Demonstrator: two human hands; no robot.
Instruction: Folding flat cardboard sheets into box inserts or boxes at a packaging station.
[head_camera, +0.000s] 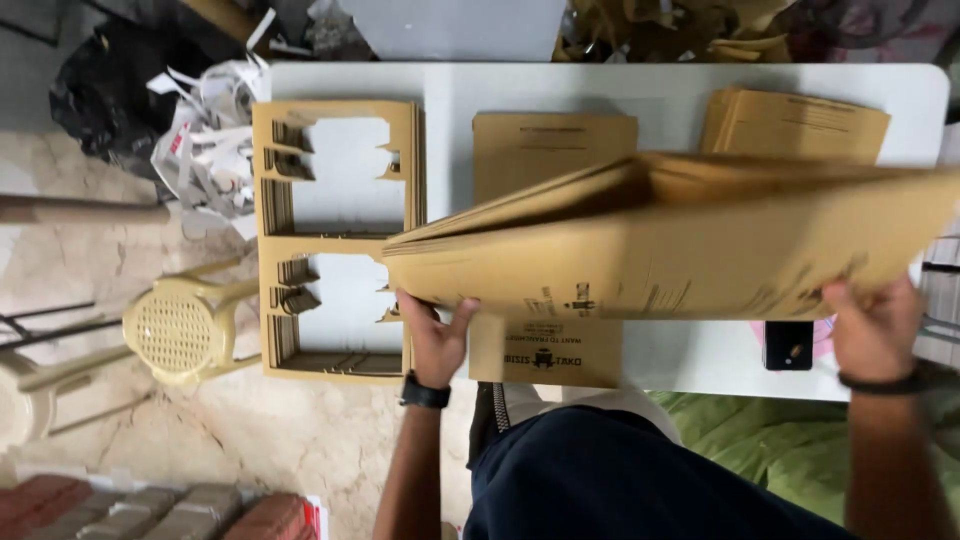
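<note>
Lifting a stack of cardboard sheets (680, 245) over the white table (560, 90): left hand (435, 335) and right hand (875, 330) each gripped an end; next needed level, square placement.

Bare forearms, no sleeves in view. Left hand (433, 340) has a black wristwatch (424, 392); right hand (873, 330) has a thin black wristband (882, 383). Dark navy shorts/trousers (620, 480), w/ white shirt hem (610, 398) above.
</note>
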